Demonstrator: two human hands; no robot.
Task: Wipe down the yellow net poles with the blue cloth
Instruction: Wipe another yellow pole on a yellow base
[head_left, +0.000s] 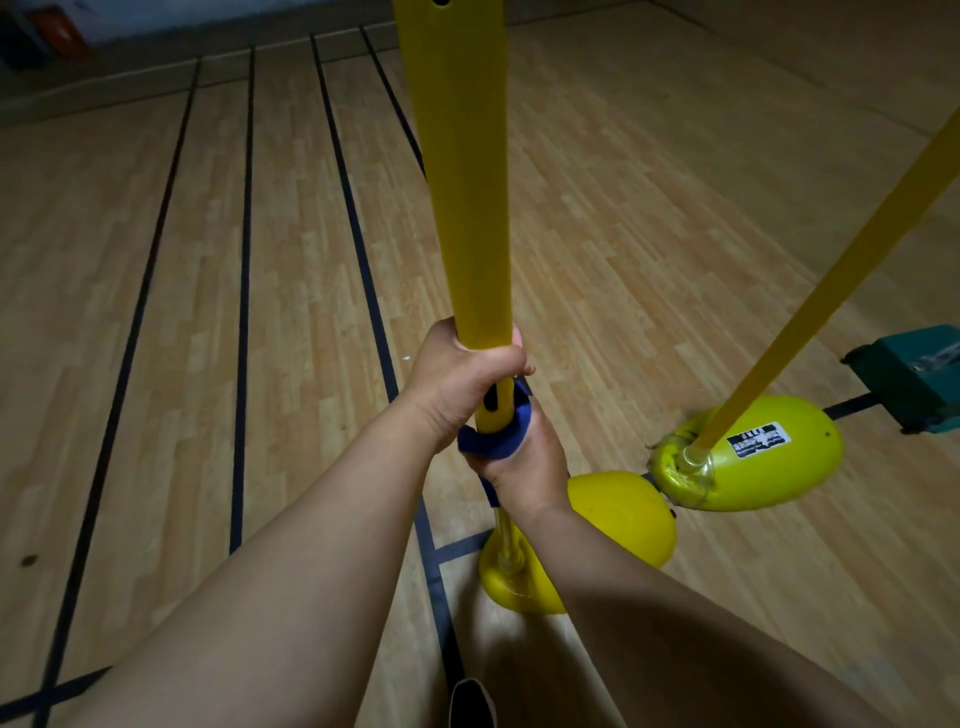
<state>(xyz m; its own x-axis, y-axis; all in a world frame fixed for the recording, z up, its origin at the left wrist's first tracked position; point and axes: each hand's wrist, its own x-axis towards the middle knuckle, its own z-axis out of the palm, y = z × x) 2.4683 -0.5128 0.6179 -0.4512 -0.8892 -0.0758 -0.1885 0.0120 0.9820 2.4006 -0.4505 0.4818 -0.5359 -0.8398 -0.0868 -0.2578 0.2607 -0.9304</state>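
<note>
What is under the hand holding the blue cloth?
The right hand wraps the blue cloth around the near pole. Below sits its yellow base; the wrapped pole section is hidden.

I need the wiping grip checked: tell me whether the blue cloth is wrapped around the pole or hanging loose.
Wrapped. The blue cloth curls around the near pole, pinched there by the right hand.

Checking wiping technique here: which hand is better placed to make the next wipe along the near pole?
Right hand: it has the blue cloth wrapped around the near yellow pole. The left hand grips the pole bare just above, probably steadying it.
</note>
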